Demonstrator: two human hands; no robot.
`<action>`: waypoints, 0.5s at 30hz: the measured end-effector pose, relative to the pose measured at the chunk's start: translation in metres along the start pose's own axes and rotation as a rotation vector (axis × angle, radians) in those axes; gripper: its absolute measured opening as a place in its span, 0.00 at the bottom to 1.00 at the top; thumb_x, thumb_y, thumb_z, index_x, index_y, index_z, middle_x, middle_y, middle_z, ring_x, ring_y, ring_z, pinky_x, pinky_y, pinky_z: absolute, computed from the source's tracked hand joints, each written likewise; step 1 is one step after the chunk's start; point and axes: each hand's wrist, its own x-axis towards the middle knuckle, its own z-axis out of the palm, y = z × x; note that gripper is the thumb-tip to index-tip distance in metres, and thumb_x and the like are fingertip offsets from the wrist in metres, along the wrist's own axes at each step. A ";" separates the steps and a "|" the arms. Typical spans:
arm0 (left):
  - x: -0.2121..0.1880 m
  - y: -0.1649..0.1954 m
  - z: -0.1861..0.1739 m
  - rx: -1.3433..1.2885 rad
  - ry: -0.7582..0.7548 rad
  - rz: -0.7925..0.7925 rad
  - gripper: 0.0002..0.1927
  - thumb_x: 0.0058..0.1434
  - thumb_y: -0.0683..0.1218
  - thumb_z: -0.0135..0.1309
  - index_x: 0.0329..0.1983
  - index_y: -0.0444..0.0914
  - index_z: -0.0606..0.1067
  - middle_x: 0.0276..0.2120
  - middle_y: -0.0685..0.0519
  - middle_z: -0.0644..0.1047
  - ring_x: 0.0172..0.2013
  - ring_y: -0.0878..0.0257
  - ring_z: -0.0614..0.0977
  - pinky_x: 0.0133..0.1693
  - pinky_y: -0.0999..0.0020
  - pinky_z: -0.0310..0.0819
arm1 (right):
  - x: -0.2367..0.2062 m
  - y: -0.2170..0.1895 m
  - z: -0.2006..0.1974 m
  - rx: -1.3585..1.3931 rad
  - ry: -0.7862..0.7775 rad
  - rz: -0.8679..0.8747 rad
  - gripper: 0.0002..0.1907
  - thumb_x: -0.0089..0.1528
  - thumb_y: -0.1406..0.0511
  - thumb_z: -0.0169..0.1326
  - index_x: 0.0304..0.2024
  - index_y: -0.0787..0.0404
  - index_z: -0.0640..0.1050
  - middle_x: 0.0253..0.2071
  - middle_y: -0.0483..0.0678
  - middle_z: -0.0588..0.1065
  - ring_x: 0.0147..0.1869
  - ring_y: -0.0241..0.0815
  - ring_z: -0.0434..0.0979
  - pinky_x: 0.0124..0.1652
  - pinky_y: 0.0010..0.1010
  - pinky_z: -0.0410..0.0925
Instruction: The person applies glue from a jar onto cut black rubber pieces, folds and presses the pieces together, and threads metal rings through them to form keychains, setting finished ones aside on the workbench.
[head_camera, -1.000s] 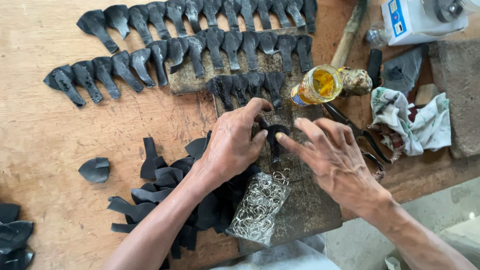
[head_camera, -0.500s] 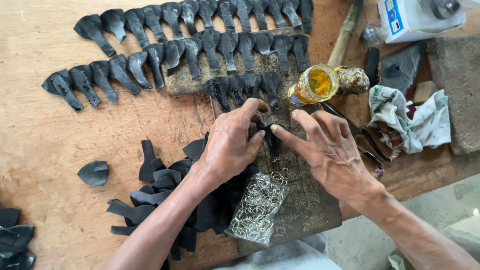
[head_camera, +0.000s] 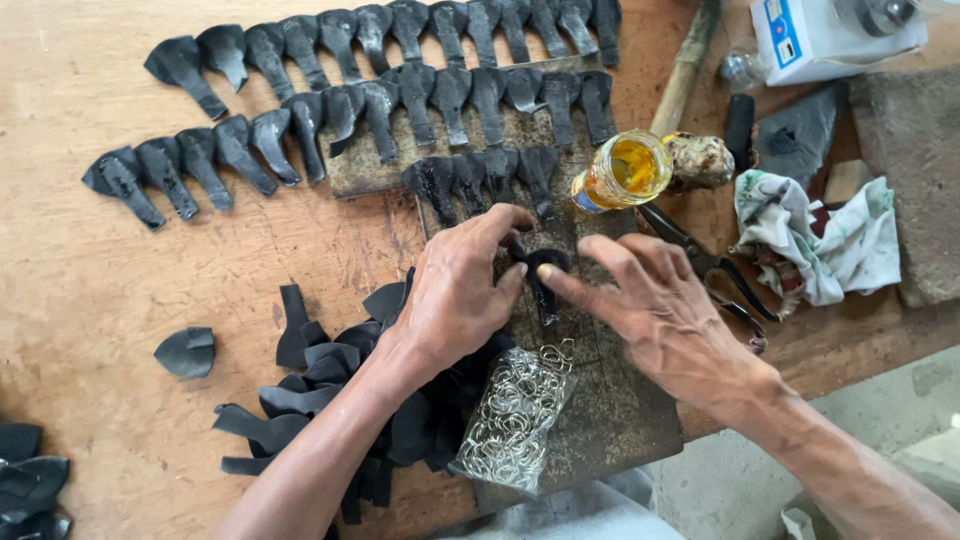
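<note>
Leather piece (head_camera: 541, 272), black and folded, lay on the dark work slab (head_camera: 620, 420) near the front edge of the workbench (head_camera: 70, 290), pinched between my two hands. To the left, towards the front left corner, a heap of cut black scraps (head_camera: 310, 370) spread over the bare wood, and beyond it rows of finished folded pieces (head_camera: 300, 110) ran along the far edge. My left hand (head_camera: 455, 295) had thumb and forefinger closed narrow on the top of the piece, the other fingers curled loose. A clear bag of metal rings (head_camera: 515, 420) sat just in front of it, touching the scraps. My right hand (head_camera: 665, 315) pressed the piece with its forefinger tip, the rest of the fingers spread wide and flat, holding nothing else.

As I judged it, the fold could have sprung open if either pinch slackened, since the leather looked stiff. The open jar of yellow liquid (head_camera: 625, 170) stood near my right knuckles, and a careless lift of that hand could have tipped it over the slab. The pliers (head_camera: 700, 255) lay just beside my right fingers, partly under them, and might have snagged them.
</note>
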 end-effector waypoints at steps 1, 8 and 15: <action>0.001 0.000 0.000 0.008 0.016 0.024 0.21 0.54 0.38 0.61 0.52 0.35 0.72 0.42 0.43 0.80 0.46 0.46 0.83 0.47 0.54 0.76 | 0.000 0.000 0.002 0.016 -0.009 -0.020 0.48 0.49 0.80 0.52 0.70 0.41 0.66 0.64 0.50 0.59 0.66 0.51 0.60 0.67 0.46 0.59; -0.003 0.000 0.001 0.036 0.021 0.023 0.16 0.55 0.39 0.59 0.48 0.35 0.77 0.43 0.44 0.81 0.47 0.46 0.82 0.48 0.55 0.76 | -0.018 -0.007 0.002 0.114 -0.029 -0.082 0.50 0.47 0.77 0.53 0.70 0.37 0.63 0.62 0.47 0.61 0.65 0.50 0.61 0.63 0.45 0.60; -0.001 0.000 0.000 0.032 0.013 0.009 0.16 0.54 0.38 0.60 0.47 0.35 0.77 0.41 0.44 0.80 0.46 0.45 0.82 0.47 0.54 0.75 | -0.005 0.000 0.004 -0.083 0.025 -0.030 0.50 0.49 0.82 0.53 0.70 0.39 0.65 0.62 0.50 0.61 0.63 0.50 0.62 0.65 0.42 0.62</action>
